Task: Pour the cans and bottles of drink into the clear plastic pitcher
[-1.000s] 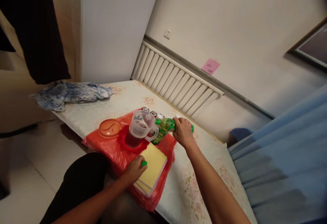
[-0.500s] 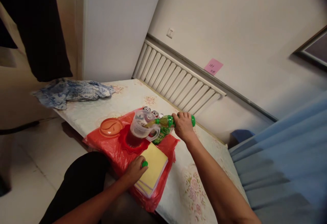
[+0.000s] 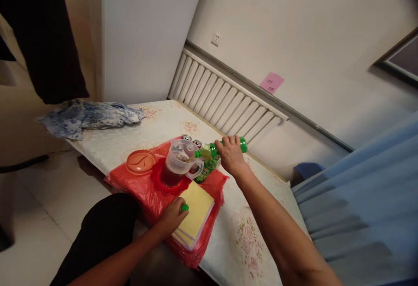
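Note:
My right hand (image 3: 231,154) is wrapped round a green plastic drink bottle (image 3: 206,151), tipped with its mouth at the rim of a clear plastic pitcher (image 3: 180,157). Dark brown liquid with some foam fills the lower part of the pitcher, which stands on a red scalloped dish (image 3: 163,182). My left hand (image 3: 172,217) pinches a green bottle cap (image 3: 184,207) above yellow sheets or booklets (image 3: 195,210). Behind the pitcher's handle is another green bottle (image 3: 205,170), partly hidden. An orange-red round lid (image 3: 141,162) lies left of the pitcher.
A red plastic bag (image 3: 130,181) is spread under these things on a flower-patterned tablecloth (image 3: 225,233). Drink cans (image 3: 196,143) stand behind the pitcher. A blue-and-white cloth (image 3: 98,116) lies at the far left; a radiator (image 3: 225,94) runs along the wall.
The bottle's flow has thinned: a clear brown stream showed earlier, and now little is visible at its mouth. The liquid left in the bottle looks less. My left hand keeps the cap.

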Demonstrator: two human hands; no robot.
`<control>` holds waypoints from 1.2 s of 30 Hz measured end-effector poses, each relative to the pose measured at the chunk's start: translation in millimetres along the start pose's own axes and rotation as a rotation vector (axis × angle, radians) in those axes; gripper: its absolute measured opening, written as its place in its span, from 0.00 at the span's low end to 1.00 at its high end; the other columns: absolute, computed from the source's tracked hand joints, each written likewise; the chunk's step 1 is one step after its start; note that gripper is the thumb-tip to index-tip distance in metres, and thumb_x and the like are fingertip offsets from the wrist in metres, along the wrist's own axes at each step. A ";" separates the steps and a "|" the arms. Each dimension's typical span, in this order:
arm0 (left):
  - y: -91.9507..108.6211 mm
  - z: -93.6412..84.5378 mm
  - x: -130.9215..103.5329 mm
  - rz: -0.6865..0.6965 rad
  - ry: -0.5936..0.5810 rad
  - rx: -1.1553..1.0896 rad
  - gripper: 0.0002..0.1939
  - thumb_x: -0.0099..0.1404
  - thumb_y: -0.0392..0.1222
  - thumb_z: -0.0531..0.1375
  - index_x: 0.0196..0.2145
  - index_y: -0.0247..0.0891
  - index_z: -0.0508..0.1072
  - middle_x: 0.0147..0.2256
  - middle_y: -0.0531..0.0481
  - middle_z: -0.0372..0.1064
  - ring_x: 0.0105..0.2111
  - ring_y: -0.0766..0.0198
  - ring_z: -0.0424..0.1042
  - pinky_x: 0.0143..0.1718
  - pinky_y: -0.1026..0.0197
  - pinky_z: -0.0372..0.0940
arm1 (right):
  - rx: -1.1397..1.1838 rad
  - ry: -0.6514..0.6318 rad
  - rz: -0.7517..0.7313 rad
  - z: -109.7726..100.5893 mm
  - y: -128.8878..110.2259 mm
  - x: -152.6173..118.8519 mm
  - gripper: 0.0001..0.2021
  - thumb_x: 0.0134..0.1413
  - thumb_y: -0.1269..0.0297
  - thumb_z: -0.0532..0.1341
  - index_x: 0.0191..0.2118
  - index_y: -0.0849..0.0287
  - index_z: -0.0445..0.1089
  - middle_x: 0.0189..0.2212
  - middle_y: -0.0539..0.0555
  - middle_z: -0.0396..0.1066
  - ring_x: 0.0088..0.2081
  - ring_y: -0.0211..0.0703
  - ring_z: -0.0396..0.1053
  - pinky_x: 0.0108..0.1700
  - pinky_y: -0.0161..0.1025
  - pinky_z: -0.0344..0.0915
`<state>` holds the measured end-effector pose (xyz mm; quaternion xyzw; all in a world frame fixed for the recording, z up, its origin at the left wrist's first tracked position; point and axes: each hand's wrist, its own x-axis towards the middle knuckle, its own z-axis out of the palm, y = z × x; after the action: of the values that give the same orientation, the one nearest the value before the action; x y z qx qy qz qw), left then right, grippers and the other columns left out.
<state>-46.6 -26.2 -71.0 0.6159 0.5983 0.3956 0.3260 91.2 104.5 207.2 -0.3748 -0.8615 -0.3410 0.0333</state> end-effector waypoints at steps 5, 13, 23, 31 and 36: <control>-0.3 -0.2 0.2 0.013 -0.001 0.001 0.05 0.60 0.40 0.58 0.36 0.40 0.67 0.32 0.53 0.66 0.34 0.60 0.68 0.38 0.59 0.61 | -0.020 -0.002 -0.032 -7.3 -3.7 5.1 0.19 0.59 0.69 0.62 0.56 0.58 0.69 0.48 0.63 0.69 0.52 0.59 0.59 0.65 0.62 0.40; -2.3 1.6 0.5 0.007 -0.002 0.005 0.05 0.61 0.39 0.58 0.36 0.41 0.67 0.32 0.54 0.66 0.33 0.61 0.68 0.37 0.60 0.61 | -0.066 0.021 -0.085 -7.6 -7.6 8.4 0.17 0.62 0.70 0.58 0.55 0.59 0.69 0.48 0.63 0.69 0.52 0.59 0.60 0.66 0.63 0.41; -5.8 4.5 1.9 0.004 -0.012 -0.010 0.05 0.61 0.39 0.58 0.36 0.40 0.66 0.32 0.53 0.65 0.33 0.61 0.66 0.37 0.61 0.59 | -0.071 0.018 -0.096 -12.8 -9.5 8.9 0.15 0.65 0.70 0.55 0.54 0.59 0.70 0.48 0.64 0.69 0.52 0.59 0.61 0.65 0.64 0.42; -6.5 3.1 4.0 -0.003 -0.011 -0.071 0.05 0.60 0.39 0.58 0.35 0.40 0.67 0.31 0.54 0.65 0.33 0.61 0.67 0.37 0.61 0.60 | -0.010 -0.048 -0.039 -12.8 -10.6 3.4 0.18 0.61 0.63 0.62 0.56 0.59 0.68 0.49 0.64 0.69 0.54 0.61 0.60 0.65 0.62 0.41; 0.2 -3.0 1.8 -0.005 -0.017 -0.125 0.05 0.59 0.41 0.58 0.34 0.39 0.69 0.29 0.55 0.64 0.31 0.62 0.67 0.36 0.61 0.60 | 0.112 -0.141 0.083 -7.2 -13.3 -8.3 0.23 0.58 0.64 0.63 0.58 0.57 0.67 0.49 0.64 0.70 0.52 0.59 0.62 0.60 0.57 0.49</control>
<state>-49.1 -24.7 -69.2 0.5962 0.5712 0.4260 0.3699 86.9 88.5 202.6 -0.4308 -0.8632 -0.2633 0.0073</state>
